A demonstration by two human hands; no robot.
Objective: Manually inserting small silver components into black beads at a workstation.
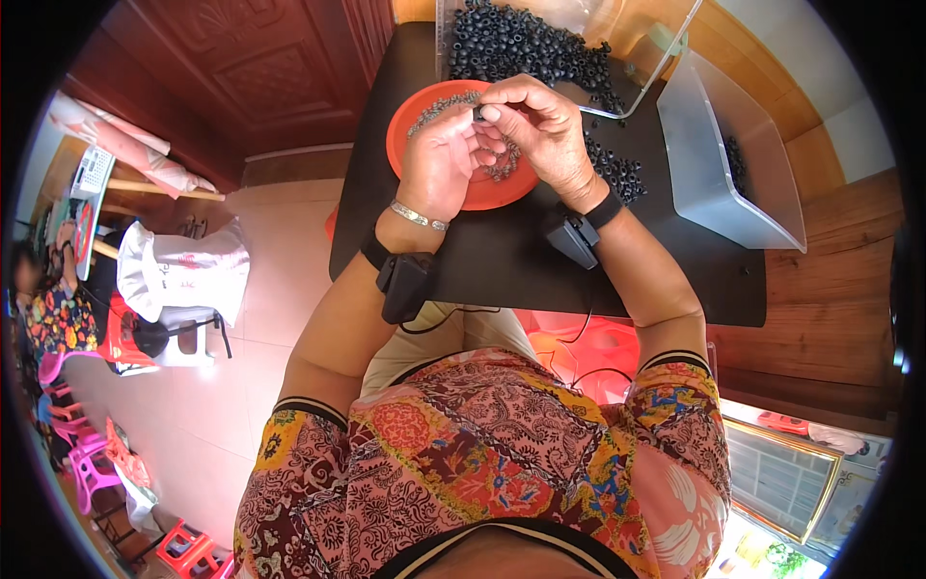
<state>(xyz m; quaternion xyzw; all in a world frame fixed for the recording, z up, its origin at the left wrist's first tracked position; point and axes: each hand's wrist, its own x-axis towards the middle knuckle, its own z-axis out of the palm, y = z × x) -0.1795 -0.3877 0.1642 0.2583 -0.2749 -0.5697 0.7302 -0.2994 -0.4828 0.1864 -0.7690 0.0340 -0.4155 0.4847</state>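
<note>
Two bare hands meet over the desk (502,265) in the head view. The right hand (542,130) bends in from the right, its grip closed, thumb and forefinger together on a small black piece (478,114). The left hand (439,159) is turned palm up with its fingers curled, and its edge comes right up to that piece; whether the left grip is also clamped on it, I cannot tell. Both hands are above an orange-red dish (506,198), so the piece is over the dish's upper part. Small metal-coloured parts (442,104) lie inside the dish, partly hidden by the hands. Beyond it, at the far side of the desk, a clear container (632,101) holds a heap of black pieces (521,48). More loose black pieces (617,177) are scattered on the desk just beside the right wrist. Farther right is a translucent bin (709,183) with some black pieces showing inside. A patterned metal bracelet (419,215) circles the left wrist, and black strapped devices (405,287) sit on both forearms.
</note>
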